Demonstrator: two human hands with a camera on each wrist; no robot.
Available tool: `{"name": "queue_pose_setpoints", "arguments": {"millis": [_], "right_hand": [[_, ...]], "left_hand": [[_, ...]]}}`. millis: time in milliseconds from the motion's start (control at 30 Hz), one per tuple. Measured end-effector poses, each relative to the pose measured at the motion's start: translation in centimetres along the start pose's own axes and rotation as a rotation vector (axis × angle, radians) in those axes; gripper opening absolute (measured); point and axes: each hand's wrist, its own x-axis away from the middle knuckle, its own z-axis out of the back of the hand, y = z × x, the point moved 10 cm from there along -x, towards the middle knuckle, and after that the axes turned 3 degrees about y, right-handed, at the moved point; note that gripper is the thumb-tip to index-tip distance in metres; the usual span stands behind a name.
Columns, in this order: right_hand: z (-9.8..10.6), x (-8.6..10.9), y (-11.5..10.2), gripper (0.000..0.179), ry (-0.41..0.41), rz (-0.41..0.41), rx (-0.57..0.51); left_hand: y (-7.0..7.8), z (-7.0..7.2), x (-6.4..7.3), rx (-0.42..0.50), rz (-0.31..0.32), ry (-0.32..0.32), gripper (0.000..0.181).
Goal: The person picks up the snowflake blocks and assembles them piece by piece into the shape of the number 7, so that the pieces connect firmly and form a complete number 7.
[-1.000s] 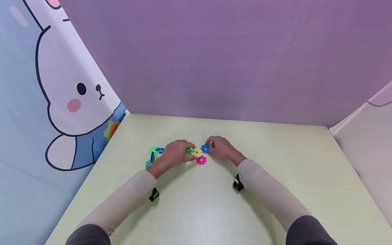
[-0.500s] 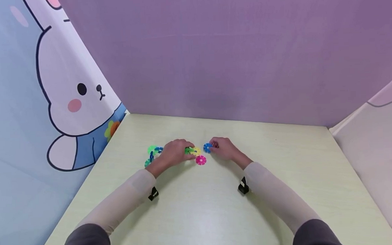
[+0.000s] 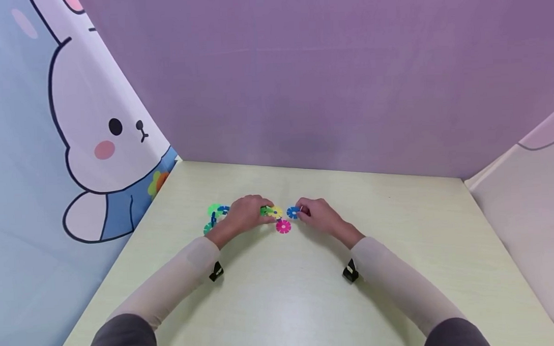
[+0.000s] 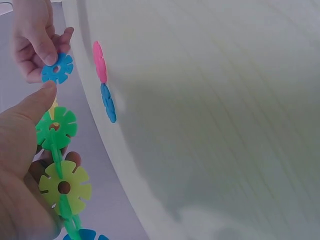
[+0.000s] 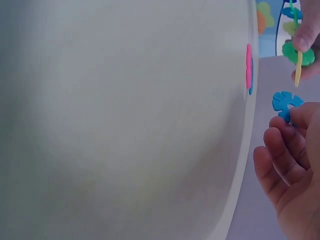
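My left hand (image 3: 247, 213) grips a chain of slotted plastic discs, with a green disc (image 4: 56, 131) and a yellow-green disc (image 4: 67, 187) among its links. At the chain's right end, a yellow disc (image 3: 276, 211) sticks out past the left fingertips. A single blue disc (image 3: 292, 212) is pinched between thumb and fingers of my right hand (image 3: 319, 215), a small gap from the yellow one. The chain's far left part, with a bright green disc (image 3: 214, 210), shows beyond the left hand; the palm hides its middle.
On the pale table (image 3: 281, 295), a pink disc (image 3: 283, 226) lies just in front of the hands, with another blue disc (image 4: 108, 102) beside it. A purple cloth wall (image 3: 301, 90) rises behind the table; a rabbit-print cloth (image 3: 87, 118) hangs at left.
My right hand has drawn the blue disc from right beside the yellow disc a little to the right, then slightly toward me. The left hand stays nearly still with the chain.
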Motion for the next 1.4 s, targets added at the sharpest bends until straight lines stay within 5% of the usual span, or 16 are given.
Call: {"name": "queue_pose_setpoints", "arguments": {"millis": [1400], "right_hand": [[1.3,1.0,-3.7,0.014,0.131,0.167,0.174]], "left_hand": [[0.9,0.0,-0.4,0.083,-0.075,0.045,0.052]]}}
